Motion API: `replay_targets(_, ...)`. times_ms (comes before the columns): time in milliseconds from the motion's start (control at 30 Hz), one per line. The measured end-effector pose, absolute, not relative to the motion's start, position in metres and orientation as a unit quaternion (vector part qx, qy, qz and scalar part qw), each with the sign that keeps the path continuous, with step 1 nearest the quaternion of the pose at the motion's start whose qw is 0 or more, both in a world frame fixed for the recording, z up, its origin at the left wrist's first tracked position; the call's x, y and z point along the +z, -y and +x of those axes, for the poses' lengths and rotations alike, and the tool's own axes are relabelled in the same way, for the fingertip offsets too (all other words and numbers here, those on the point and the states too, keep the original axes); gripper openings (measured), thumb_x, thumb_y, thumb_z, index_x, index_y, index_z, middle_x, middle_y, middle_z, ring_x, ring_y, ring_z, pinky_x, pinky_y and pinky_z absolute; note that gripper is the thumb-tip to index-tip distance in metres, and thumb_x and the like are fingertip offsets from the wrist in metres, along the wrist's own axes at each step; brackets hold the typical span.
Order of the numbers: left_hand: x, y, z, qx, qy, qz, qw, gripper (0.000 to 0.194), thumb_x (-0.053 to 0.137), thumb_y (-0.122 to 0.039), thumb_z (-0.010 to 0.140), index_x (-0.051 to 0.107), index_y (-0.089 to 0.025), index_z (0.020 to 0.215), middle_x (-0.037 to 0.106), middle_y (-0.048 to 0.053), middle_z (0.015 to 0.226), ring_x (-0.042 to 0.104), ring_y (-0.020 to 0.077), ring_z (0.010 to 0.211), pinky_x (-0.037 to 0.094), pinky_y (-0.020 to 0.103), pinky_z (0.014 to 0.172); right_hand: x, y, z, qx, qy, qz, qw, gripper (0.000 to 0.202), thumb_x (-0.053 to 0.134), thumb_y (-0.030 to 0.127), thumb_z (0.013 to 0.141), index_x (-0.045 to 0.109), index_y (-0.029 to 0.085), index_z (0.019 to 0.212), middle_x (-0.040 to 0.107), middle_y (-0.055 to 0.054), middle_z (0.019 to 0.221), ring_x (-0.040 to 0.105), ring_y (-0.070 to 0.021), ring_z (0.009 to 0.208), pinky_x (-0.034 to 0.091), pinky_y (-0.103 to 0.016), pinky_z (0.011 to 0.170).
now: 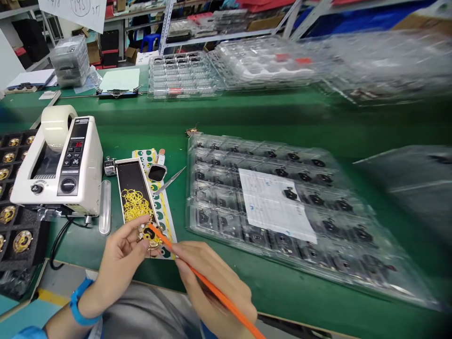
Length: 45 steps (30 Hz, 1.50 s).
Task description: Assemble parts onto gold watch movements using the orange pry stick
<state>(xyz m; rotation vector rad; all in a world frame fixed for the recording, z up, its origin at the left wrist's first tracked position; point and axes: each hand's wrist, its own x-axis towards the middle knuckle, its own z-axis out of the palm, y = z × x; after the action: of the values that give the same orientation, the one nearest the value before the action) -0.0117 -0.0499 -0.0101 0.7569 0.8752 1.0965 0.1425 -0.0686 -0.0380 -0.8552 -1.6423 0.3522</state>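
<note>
Between the thumb and fingers of my left hand is a small round part with a gold rim and a yellow and black face. My right hand grips a long orange stick like a pen, its tip on or just over the part's face. Just beyond my left fingers lies a white-edged black tray with a heap of thin yellow rings. Beside it is a sheet of stickers in green, white and yellow, under a watch and pointed metal tweezers.
A white tape dispenser stands left, by a black foam tray of similar gold parts. On the right, stacked clear blister trays hold black parts, with a paper sheet on them. More clear trays line the back shelf.
</note>
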Motion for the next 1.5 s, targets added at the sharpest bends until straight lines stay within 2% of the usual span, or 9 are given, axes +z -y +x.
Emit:
replay_targets(233,-0.019,0.052,-0.009,0.505,-0.395,0.342,0.687,0.029,0.079,-0.031,0.083,0.075,-0.026,0.112,0.08,0.004,0.098,0.075,0.016,0.083,0.062,0.022,0.076,-0.045,0.073,0.134,0.11,0.7,-0.383,0.593,0.033,0.054,-0.008,0.086,0.065,0.011,0.111,0.072,-0.011,0.087,0.068,-0.0179,0.082,0.06,-0.031,0.067)
replay_targets(467,-0.02,0.049,-0.015,0.489,-0.43,0.353,0.671,0.024,0.072,-0.018,0.083,0.077,-0.023,0.106,0.08,0.004,0.093,0.076,0.0178,0.085,0.061,0.02,0.071,-0.045,0.071,0.142,-0.079,0.844,-0.311,0.43,0.024,0.047,-0.005,0.091,0.068,0.0,0.102,0.076,-0.017,0.09,0.072,-0.0251,0.086,0.064,-0.034,0.072)
replay_targets(600,-0.02,0.046,-0.017,0.475,-0.427,0.311,0.704,0.022,0.071,-0.019,0.081,0.077,-0.022,0.102,0.08,0.003,0.087,0.077,0.0193,0.084,0.061,0.02,0.066,-0.035,0.067,0.149,-0.083,0.876,-0.293,0.374,0.025,0.045,-0.003,0.094,0.068,0.001,0.104,0.076,-0.015,0.094,0.073,-0.0256,0.086,0.064,-0.035,0.072)
replay_targets(900,-0.018,0.04,-0.014,0.453,-0.447,0.317,0.703,0.022,0.08,-0.01,0.065,0.073,-0.017,0.084,0.074,-0.001,0.071,0.074,0.0143,0.059,0.058,0.016,0.051,-0.025,0.074,0.177,0.188,0.708,-0.434,0.524,0.032,0.035,0.019,0.102,0.067,0.019,0.109,0.06,-0.008,0.093,0.061,-0.019,0.084,0.052,-0.031,0.065)
replay_targets(1033,-0.018,0.041,-0.011,0.453,-0.465,0.35,0.675,0.017,0.074,-0.006,0.063,0.069,-0.016,0.075,0.07,-0.002,0.062,0.071,0.0139,0.053,0.05,0.012,0.04,-0.025,0.075,0.168,0.181,0.691,-0.456,0.531,0.03,0.037,0.02,0.101,0.065,0.02,0.091,0.061,-0.008,0.093,0.062,-0.0215,0.089,0.053,-0.035,0.075)
replay_targets(1167,-0.018,0.043,-0.009,0.465,-0.48,0.384,0.637,0.011,0.07,-0.009,0.065,0.067,-0.016,0.072,0.07,-0.001,0.059,0.069,0.0135,0.049,0.047,0.012,0.037,-0.02,0.073,0.152,0.193,0.715,-0.43,0.517,0.024,0.039,0.013,0.1,0.06,0.019,0.09,0.059,-0.002,0.07,0.06,-0.0144,0.062,0.049,-0.025,0.055)
replay_targets(1233,-0.018,0.044,-0.009,0.478,-0.486,0.404,0.61,0.008,0.07,-0.01,0.067,0.068,-0.016,0.072,0.07,0.0,0.058,0.065,0.0114,0.044,0.047,0.013,0.037,-0.022,0.073,0.145,0.161,0.736,-0.428,0.499,0.02,0.044,0.01,0.098,0.062,0.018,0.096,0.061,-0.002,0.07,0.059,-0.0131,0.057,0.046,-0.023,0.049)
replay_targets(1367,-0.016,0.048,-0.009,0.497,-0.503,0.461,0.536,0.008,0.069,-0.013,0.073,0.074,-0.017,0.078,0.076,0.003,0.069,0.067,0.0114,0.048,0.056,0.016,0.047,-0.03,0.073,0.133,0.067,0.751,-0.451,0.477,0.016,0.056,0.005,0.093,0.064,0.015,0.103,0.069,-0.005,0.076,0.065,-0.0139,0.062,0.051,-0.023,0.054)
replay_targets(1500,-0.017,0.058,-0.009,0.48,-0.512,0.542,0.462,0.029,0.065,-0.007,0.075,0.077,-0.019,0.098,0.08,0.004,0.089,0.075,0.0148,0.07,0.06,0.015,0.064,-0.035,0.069,0.126,0.024,0.735,-0.476,0.482,0.012,0.06,0.007,0.092,0.063,0.015,0.1,0.072,-0.007,0.081,0.069,-0.0159,0.068,0.055,-0.026,0.061)
